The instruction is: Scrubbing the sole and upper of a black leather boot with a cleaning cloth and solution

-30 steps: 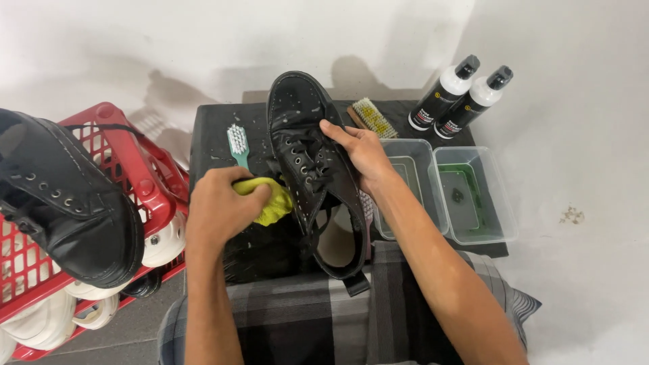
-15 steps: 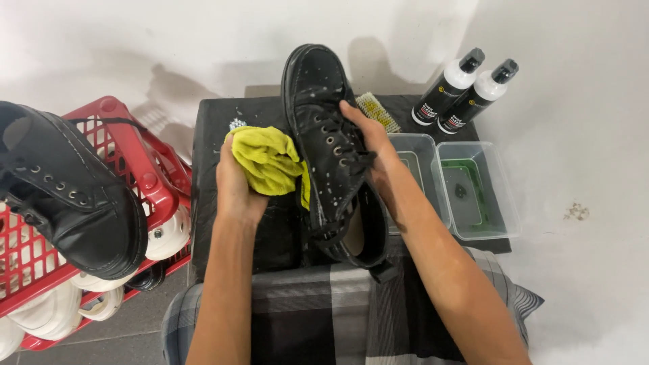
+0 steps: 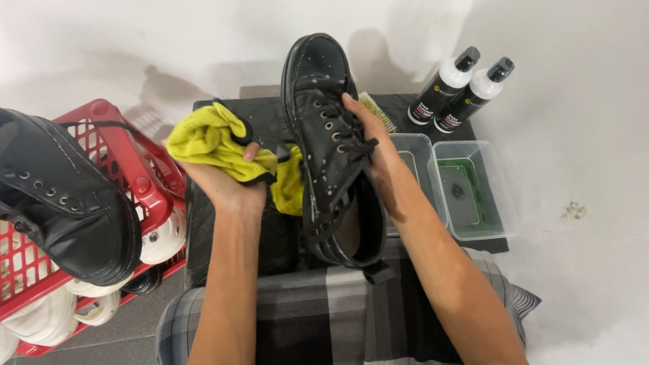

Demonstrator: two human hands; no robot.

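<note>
- Head view: right hand (image 3: 378, 159) is wrapped around the black lace-up shoe (image 3: 331, 149), fingers curled over the laces, holding it up with the toe pointing far and the heel near, over the lap. The shoe has wet droplets all over it.
- Left hand (image 3: 226, 186) is bunched shut on a yellow cloth (image 3: 209, 142), just left of the shoe; part of the cloth hangs down against the shoe's side.
- Under both is a black mat (image 3: 270, 115). Its far-left corner is about the only bare patch.
- On the right, two clear plastic tubs (image 3: 473, 196) sit side by side along the mat's right edge, very near the right forearm.
- Far right: two white bottles with black caps (image 3: 463, 91), touching each other, well apart from the hands. A brush (image 3: 378, 111) peeks out behind the shoe.
- On the left, a red basket (image 3: 128, 155) with a black boot (image 3: 61, 203) lying over its rim, near the left elbow, and white shoes (image 3: 162, 240) below.
</note>
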